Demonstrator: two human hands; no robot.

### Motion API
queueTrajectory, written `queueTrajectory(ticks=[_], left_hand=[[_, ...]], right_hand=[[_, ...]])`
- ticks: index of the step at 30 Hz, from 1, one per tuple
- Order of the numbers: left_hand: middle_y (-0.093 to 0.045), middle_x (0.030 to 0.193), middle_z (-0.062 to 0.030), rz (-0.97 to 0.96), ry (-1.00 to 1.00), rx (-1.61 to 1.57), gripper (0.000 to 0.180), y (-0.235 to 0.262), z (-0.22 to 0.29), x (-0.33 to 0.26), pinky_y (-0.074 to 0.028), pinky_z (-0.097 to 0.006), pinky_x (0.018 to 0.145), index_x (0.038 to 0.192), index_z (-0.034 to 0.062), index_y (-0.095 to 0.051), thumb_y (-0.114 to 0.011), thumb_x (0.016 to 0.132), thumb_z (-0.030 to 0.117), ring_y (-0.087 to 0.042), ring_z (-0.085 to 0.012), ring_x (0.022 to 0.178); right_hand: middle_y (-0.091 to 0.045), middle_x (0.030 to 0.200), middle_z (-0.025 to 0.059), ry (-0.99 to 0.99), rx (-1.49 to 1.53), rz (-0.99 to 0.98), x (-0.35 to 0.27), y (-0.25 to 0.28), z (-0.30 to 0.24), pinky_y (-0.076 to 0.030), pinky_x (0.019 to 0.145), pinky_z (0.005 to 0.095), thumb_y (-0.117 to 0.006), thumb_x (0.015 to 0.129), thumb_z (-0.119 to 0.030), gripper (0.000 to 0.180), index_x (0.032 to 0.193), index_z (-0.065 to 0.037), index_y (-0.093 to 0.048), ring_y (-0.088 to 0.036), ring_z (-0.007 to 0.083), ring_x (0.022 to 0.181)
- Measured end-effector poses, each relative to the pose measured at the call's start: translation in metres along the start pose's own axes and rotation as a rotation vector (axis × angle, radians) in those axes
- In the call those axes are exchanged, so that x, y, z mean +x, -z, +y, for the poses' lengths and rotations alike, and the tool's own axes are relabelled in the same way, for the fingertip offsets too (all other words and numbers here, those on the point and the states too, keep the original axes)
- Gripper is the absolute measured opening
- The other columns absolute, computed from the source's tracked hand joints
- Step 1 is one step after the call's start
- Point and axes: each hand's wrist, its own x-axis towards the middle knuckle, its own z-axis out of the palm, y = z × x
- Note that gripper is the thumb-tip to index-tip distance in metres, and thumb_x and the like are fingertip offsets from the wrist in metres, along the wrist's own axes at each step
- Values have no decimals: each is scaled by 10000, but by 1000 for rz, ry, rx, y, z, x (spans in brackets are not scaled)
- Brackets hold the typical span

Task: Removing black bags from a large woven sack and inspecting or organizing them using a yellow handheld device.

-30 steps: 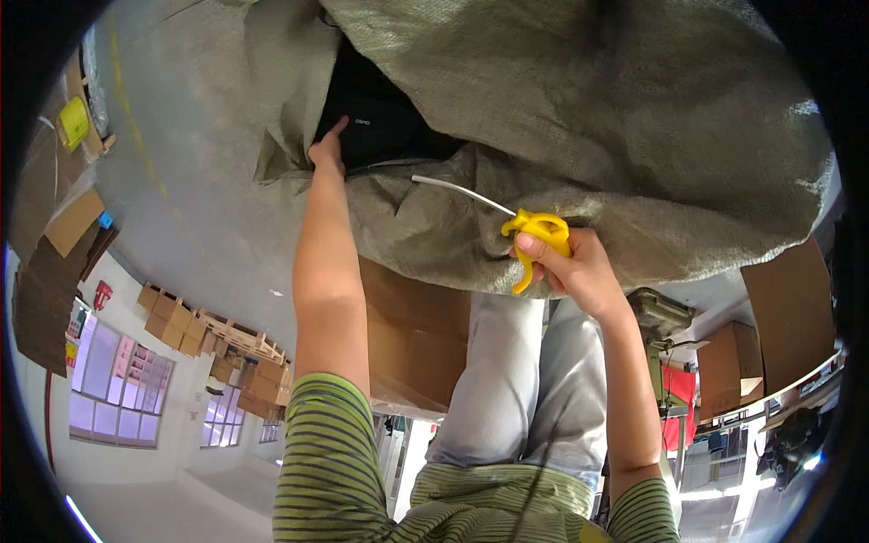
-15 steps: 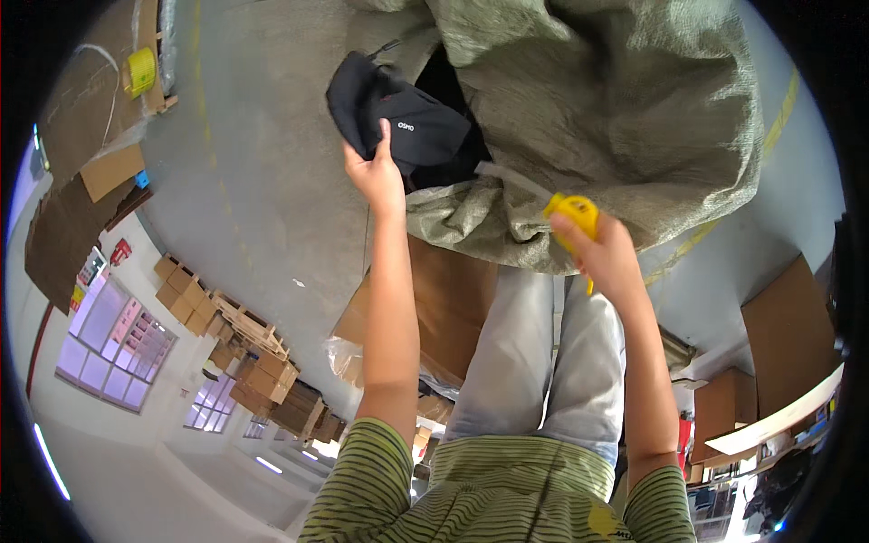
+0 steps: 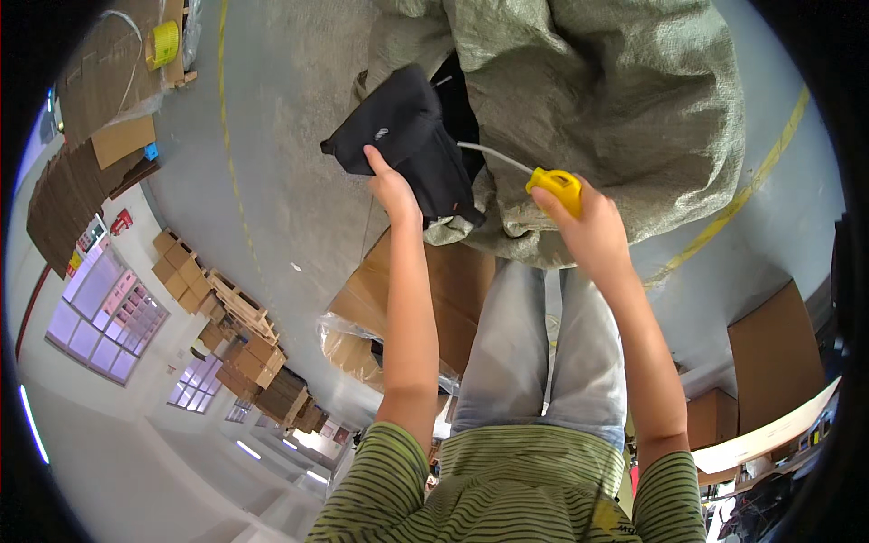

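Observation:
My left hand [image 3: 396,196] grips a black fabric pouch or bag [image 3: 403,136], thumb on its face and the other fingers beneath. The bag is held tilted in front of the dark mouth of a large grey-green woven sack [image 3: 625,118]. My right hand [image 3: 593,231] is closed around a yellow hand tool [image 3: 555,190]. From that tool a thin, slightly bent grey rod or strip [image 3: 496,155] points left, its tip close to the bag's right side. The tool's exact kind is unclear. More black material [image 3: 466,113] shows in the sack's opening.
Below the sack, by my legs, stands a brown cardboard box [image 3: 444,290] with clear plastic film [image 3: 348,353]. Stacked cartons [image 3: 253,357] line the left wall. Cardboard sheets [image 3: 777,353] stand at right. Yellow lines [image 3: 760,176] mark the grey floor.
The black bag has been turned over in my left hand, showing another face. My right hand has shifted slightly up and left, and the yellow tool's rod now points more toward the bag.

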Motion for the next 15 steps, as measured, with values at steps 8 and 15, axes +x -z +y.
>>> queueTrajectory(ticks=[8,15], left_hand=[[-616,1057,-100,-581,332,-368,567,6,10,-5,-493,-330,831,1149,-27,-548,-545,867,465,-596,-216,954],[-589,1014,-60,-754,-254,-106,287,-13,-2,-38,-474,-267,795,1100,42,-548,-539,891,239,-586,-171,848]], right_hand=[[-633,753,212,-92,89,-19,5,3,5,-471,683,439,-622,775,-515,548,948,4,-628,-613,383,772],[-584,593,85,-185,280,-181,9,-2,19,-469,526,320,-625,802,-482,494,897,3,-622,-580,170,502]])
